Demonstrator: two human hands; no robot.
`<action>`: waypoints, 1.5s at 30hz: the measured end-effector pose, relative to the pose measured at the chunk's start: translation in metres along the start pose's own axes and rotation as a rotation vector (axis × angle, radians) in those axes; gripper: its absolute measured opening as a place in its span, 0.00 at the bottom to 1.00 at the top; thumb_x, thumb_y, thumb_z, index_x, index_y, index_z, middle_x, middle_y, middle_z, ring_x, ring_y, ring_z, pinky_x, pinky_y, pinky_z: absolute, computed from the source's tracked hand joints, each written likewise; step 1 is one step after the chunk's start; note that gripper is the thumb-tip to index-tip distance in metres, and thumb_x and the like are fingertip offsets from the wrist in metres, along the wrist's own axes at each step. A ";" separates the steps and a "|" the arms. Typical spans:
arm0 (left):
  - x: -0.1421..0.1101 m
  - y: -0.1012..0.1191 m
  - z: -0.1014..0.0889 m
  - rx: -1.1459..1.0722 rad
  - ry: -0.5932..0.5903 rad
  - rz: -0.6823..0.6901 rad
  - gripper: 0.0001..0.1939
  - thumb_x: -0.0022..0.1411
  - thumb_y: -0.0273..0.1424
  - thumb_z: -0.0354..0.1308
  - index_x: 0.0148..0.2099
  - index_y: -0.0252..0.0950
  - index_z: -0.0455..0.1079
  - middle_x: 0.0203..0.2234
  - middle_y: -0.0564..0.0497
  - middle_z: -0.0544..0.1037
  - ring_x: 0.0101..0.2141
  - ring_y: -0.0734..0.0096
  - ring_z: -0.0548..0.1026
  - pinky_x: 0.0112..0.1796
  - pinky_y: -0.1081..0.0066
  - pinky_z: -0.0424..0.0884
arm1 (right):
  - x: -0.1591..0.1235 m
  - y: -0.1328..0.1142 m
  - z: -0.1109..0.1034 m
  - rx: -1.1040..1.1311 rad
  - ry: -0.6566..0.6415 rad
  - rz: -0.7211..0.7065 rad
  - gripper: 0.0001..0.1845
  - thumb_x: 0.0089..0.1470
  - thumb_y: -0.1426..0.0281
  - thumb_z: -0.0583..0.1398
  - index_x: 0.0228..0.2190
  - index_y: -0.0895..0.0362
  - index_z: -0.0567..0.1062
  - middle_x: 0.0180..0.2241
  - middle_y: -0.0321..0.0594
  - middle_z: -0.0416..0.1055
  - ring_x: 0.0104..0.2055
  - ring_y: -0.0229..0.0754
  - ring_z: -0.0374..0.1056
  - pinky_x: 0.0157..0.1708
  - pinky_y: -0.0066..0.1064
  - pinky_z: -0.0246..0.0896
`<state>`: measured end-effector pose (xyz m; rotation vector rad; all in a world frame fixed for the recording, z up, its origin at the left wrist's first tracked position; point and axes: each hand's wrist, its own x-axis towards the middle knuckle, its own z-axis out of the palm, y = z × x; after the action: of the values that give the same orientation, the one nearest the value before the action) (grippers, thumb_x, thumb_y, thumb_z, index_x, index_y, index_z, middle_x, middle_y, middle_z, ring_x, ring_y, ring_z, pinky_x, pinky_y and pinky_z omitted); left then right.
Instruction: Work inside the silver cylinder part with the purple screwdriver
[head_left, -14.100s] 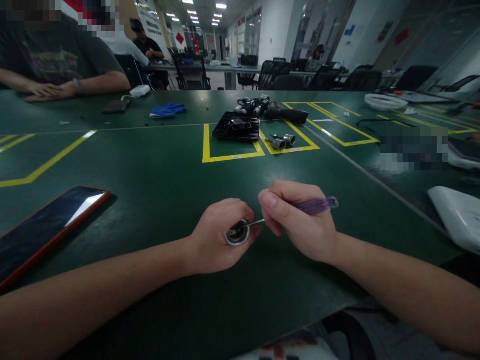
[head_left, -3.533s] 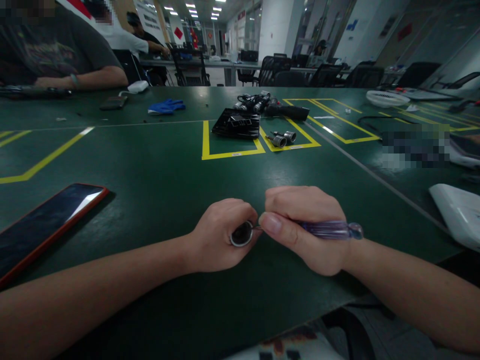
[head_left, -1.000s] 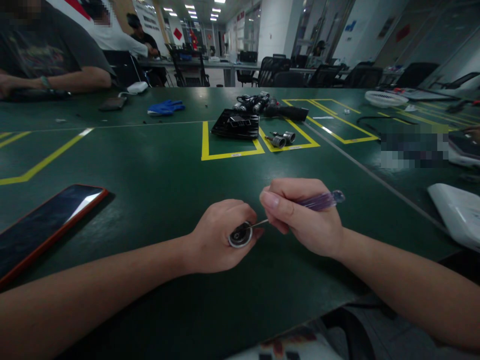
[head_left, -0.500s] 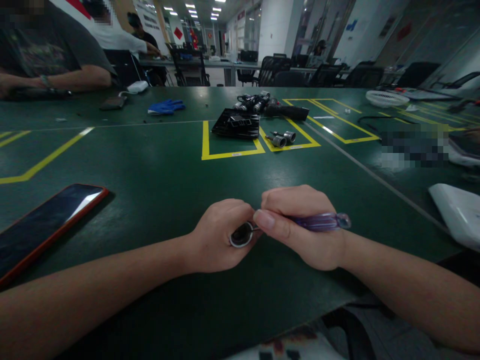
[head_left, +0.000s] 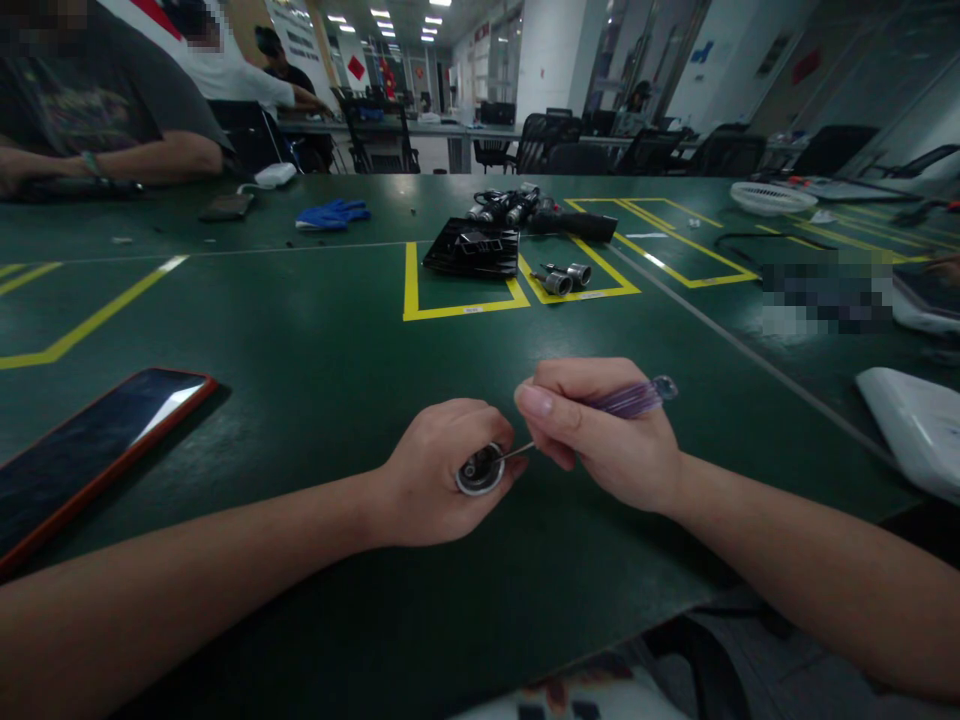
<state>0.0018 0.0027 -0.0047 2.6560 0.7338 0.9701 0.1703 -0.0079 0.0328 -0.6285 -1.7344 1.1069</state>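
Observation:
My left hand (head_left: pixel 433 478) is closed around a small round metal part (head_left: pixel 480 470), its open end facing me. My right hand (head_left: pixel 600 440) grips a screwdriver with a clear purple handle (head_left: pixel 630 398). The thin metal shaft runs down and left, and its tip sits inside the part's opening. Both forearms rest on the green table (head_left: pixel 315 370) near its front edge.
A red-cased phone (head_left: pixel 90 450) lies at left. Yellow-taped boxes hold a black tray (head_left: pixel 472 250) and two metal sockets (head_left: pixel 564 278); more parts (head_left: pixel 502 208) lie behind. A white device (head_left: pixel 911 425) sits at right, blue gloves (head_left: pixel 330 215) far left. A person's arm (head_left: pixel 142 158) rests opposite.
My right hand has lifted and tilted the screwdriver handle up again, after lying lower and flatter half a second ago. My left hand and the part have stayed in place.

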 end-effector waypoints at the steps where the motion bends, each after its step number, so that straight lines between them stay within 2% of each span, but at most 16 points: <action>1: 0.000 0.000 0.000 -0.002 -0.003 -0.003 0.04 0.57 0.28 0.54 0.31 0.33 0.64 0.23 0.51 0.73 0.25 0.70 0.73 0.27 0.69 0.69 | 0.000 0.000 0.000 0.005 0.000 0.005 0.20 0.55 0.71 0.56 0.13 0.60 0.61 0.13 0.27 0.53 0.16 0.26 0.52 0.15 0.20 0.46; 5: 0.001 0.000 -0.001 -0.015 -0.011 -0.002 0.04 0.57 0.28 0.53 0.31 0.33 0.64 0.24 0.50 0.74 0.26 0.70 0.73 0.27 0.69 0.69 | 0.000 0.000 -0.002 -0.011 -0.010 -0.004 0.19 0.55 0.71 0.56 0.14 0.60 0.62 0.14 0.28 0.55 0.16 0.26 0.52 0.15 0.20 0.46; 12: -0.001 -0.002 0.000 0.013 -0.010 0.003 0.04 0.57 0.28 0.53 0.32 0.32 0.64 0.24 0.50 0.73 0.25 0.71 0.73 0.26 0.70 0.68 | 0.000 -0.005 -0.003 -0.122 -0.006 -0.125 0.20 0.55 0.70 0.56 0.14 0.60 0.61 0.14 0.28 0.54 0.17 0.26 0.52 0.17 0.21 0.47; 23: 0.002 -0.003 0.000 -0.020 -0.005 0.010 0.05 0.57 0.29 0.52 0.30 0.34 0.63 0.23 0.50 0.73 0.25 0.70 0.73 0.26 0.70 0.70 | -0.001 -0.004 -0.002 -0.173 -0.058 -0.156 0.21 0.55 0.70 0.56 0.13 0.60 0.60 0.14 0.28 0.52 0.18 0.26 0.50 0.17 0.21 0.46; 32: 0.001 -0.002 0.001 0.008 0.015 0.036 0.04 0.57 0.27 0.53 0.30 0.33 0.63 0.23 0.50 0.73 0.25 0.70 0.73 0.26 0.71 0.69 | 0.000 -0.003 -0.001 -0.152 -0.038 -0.102 0.21 0.55 0.70 0.57 0.13 0.60 0.60 0.14 0.28 0.54 0.17 0.26 0.52 0.17 0.21 0.47; 38: 0.000 -0.001 0.000 -0.003 0.007 0.034 0.03 0.57 0.27 0.54 0.31 0.33 0.63 0.23 0.51 0.73 0.25 0.71 0.72 0.26 0.70 0.68 | 0.000 0.000 0.001 -0.011 0.013 0.015 0.20 0.55 0.71 0.56 0.13 0.60 0.62 0.13 0.27 0.55 0.16 0.26 0.53 0.15 0.20 0.47; 45: -0.001 -0.002 0.001 -0.020 0.001 0.041 0.04 0.57 0.27 0.54 0.31 0.33 0.64 0.23 0.51 0.72 0.25 0.71 0.72 0.26 0.70 0.68 | 0.000 0.001 0.002 0.063 0.014 0.037 0.20 0.55 0.72 0.55 0.13 0.60 0.61 0.12 0.27 0.54 0.15 0.25 0.52 0.14 0.19 0.45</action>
<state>0.0011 0.0037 -0.0070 2.6634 0.6696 0.9844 0.1685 -0.0082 0.0316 -0.6300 -1.6755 1.1761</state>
